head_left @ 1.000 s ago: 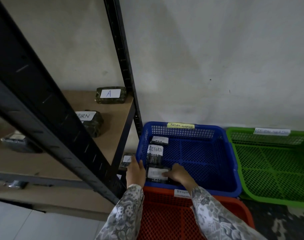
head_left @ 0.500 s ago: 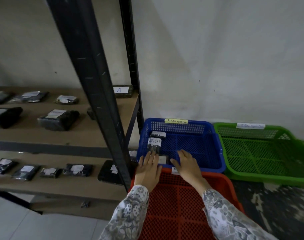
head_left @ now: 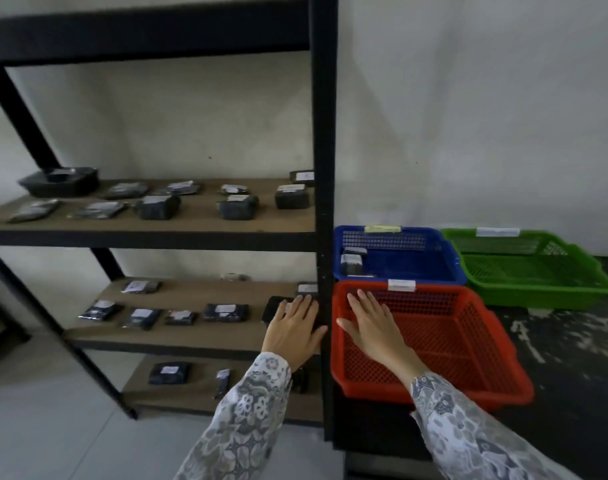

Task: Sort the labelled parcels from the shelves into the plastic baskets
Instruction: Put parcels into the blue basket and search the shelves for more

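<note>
1. The left hand [head_left: 293, 330] is spread flat and empty, fingers over a dark parcel [head_left: 273, 308] on the middle shelf [head_left: 191, 336], just left of the black upright post [head_left: 325, 237].
2. The right hand [head_left: 373, 325], also open and empty, hovers over the red basket [head_left: 469, 344] right of that post.
3. The left hand is nearer; the parcel lies just ahead of its fingertips.

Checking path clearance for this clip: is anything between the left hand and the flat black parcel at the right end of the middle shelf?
Nothing visible. The left hand is open, its fingers already over the flat black parcel. The black shelf upright stands just to the right, between that parcel and the red basket.
</note>
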Action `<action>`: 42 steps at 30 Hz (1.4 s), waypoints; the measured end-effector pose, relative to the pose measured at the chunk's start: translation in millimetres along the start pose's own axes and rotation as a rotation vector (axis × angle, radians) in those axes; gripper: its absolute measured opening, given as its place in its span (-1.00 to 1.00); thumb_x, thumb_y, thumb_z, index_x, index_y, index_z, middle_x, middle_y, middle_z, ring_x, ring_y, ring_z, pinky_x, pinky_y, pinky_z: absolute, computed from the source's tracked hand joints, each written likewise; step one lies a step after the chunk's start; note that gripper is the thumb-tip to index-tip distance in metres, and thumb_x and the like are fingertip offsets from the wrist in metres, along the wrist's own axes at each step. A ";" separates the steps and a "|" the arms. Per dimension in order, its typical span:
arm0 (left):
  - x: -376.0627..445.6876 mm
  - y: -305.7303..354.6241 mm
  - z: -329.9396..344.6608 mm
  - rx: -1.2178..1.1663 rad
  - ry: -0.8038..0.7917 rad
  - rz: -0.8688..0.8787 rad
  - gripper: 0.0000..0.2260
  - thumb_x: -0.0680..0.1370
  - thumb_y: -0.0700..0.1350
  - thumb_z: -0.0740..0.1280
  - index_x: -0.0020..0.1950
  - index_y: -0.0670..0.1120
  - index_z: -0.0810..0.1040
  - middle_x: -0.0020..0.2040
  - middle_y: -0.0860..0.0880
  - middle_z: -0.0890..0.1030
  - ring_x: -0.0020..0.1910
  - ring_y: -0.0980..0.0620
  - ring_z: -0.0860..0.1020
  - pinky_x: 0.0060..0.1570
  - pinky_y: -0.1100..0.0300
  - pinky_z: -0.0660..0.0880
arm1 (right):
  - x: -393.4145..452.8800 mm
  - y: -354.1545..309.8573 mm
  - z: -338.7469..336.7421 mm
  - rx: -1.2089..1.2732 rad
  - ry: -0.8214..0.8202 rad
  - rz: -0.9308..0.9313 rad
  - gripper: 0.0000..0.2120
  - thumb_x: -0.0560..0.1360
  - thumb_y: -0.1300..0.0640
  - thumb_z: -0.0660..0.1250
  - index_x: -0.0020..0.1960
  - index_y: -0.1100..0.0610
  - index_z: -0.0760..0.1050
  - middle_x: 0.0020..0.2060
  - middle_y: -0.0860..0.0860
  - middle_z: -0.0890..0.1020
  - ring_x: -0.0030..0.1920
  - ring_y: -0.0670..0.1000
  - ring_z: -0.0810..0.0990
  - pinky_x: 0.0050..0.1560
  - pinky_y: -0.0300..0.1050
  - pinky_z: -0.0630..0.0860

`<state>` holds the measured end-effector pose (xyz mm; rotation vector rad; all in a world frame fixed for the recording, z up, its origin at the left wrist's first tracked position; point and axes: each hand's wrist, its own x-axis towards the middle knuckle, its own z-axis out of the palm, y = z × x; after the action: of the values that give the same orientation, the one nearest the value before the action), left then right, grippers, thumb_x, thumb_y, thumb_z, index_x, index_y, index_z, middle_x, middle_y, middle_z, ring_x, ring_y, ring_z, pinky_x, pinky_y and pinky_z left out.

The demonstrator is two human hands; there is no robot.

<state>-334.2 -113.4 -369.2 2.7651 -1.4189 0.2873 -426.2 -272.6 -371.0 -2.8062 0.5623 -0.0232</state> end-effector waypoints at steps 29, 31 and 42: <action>-16.0 -421.2 -336.3 0.257 0.696 -0.264 -0.33 0.52 0.26 -0.19 0.42 -0.11 0.33 0.41 -0.06 0.38 0.41 -0.02 0.30 0.42 0.03 0.17 | 181.5 -417.8 -324.0 0.081 0.651 -0.539 -0.47 0.58 -0.13 0.13 0.43 0.15 0.28 0.45 0.03 0.29 0.45 0.02 0.22 0.40 -0.05 0.17; 7.6 -440.6 -347.6 0.273 0.748 -0.215 -0.39 0.55 0.23 -0.13 0.36 -0.12 0.39 0.35 -0.07 0.45 0.36 -0.03 0.37 0.38 0.03 0.23 | 208.8 -423.8 -344.3 0.054 0.622 -0.476 -0.47 0.58 -0.14 0.11 0.44 0.14 0.27 0.45 0.02 0.29 0.44 0.03 0.23 0.39 -0.02 0.21; 122.8 -516.7 -337.7 0.230 0.942 0.088 -0.47 0.60 0.22 -0.10 0.11 -0.09 0.51 0.04 0.01 0.57 0.07 0.00 0.53 0.11 0.09 0.47 | 344.7 -446.1 -391.5 -0.077 0.410 -0.046 -0.57 0.59 -0.14 0.10 -0.01 0.24 0.45 -0.07 0.09 0.52 -0.06 0.05 0.53 -0.10 -0.14 0.39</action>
<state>101.0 125.3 17.7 2.1216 -1.2453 1.5643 32.5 -113.3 114.0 -2.8996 0.5962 -0.6095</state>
